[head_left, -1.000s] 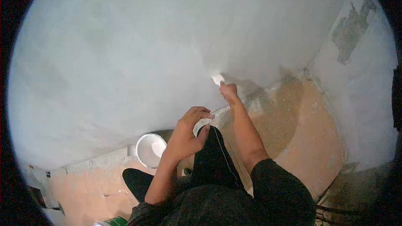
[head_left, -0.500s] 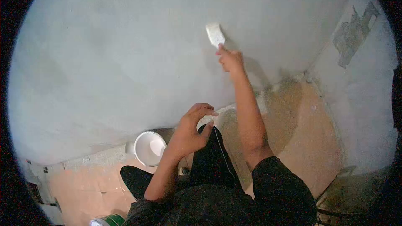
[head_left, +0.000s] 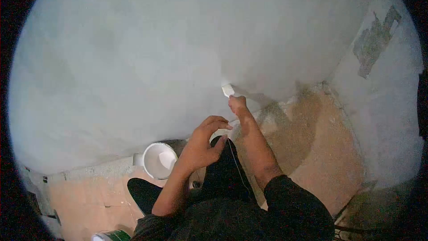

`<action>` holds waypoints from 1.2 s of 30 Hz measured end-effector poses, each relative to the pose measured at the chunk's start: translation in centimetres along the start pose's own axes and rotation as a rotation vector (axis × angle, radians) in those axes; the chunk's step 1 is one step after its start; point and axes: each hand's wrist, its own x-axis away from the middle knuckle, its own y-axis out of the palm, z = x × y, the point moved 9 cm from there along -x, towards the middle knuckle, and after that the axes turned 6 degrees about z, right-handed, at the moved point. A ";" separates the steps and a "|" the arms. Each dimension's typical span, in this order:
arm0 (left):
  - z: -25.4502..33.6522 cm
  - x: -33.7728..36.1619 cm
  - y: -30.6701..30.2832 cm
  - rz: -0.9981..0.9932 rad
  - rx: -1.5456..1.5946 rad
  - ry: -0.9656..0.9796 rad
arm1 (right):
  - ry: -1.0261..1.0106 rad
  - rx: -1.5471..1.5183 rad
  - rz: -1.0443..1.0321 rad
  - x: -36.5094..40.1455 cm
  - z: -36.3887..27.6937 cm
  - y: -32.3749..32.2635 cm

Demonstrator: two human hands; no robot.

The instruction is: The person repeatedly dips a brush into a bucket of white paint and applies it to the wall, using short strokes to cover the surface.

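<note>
My right hand (head_left: 237,104) is closed around the handle of a white paintbrush (head_left: 228,90). The brush head touches or nearly touches the pale wall (head_left: 133,62), low down near the floor line. Over my knee, my left hand (head_left: 209,138) hangs with fingers curved and thumb apart, with nothing between them. Left of that forearm stands a white bucket (head_left: 148,166) on the floor beside the wall, with white paint showing inside.
A second wall (head_left: 392,120) meets the first at the right and bears a grey bare patch (head_left: 376,42). The floor (head_left: 330,151) is orange-brown with dusty edges. A green-and-white tub (head_left: 117,235) stands at the lower left. Dark items lie at the lower right.
My right hand has brought the paintbrush down along the wall, from about mid-height to near the floor. My left hand stays almost where it was.
</note>
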 end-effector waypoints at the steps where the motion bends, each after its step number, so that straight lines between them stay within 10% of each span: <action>1: 0.2 0.2 -0.2 -0.005 -0.001 0.002 | -0.380 0.298 -0.011 -1.1 -3.0 1.0; 13: 0.9 1.2 -0.3 0.018 0.003 -0.007 | -0.398 -0.251 -0.184 17.3 -31.6 -5.8; 18: 0.5 1.3 -0.6 0.023 -0.006 0.044 | -1.400 0.043 0.494 24.3 -36.1 -9.5; 26: 1.6 1.1 -0.7 0.062 0.079 0.034 | -1.114 0.876 0.323 16.5 -24.0 -1.2; 36: 1.9 2.9 -1.2 0.047 0.050 0.062 | -0.931 1.047 0.259 13.3 -23.2 -5.1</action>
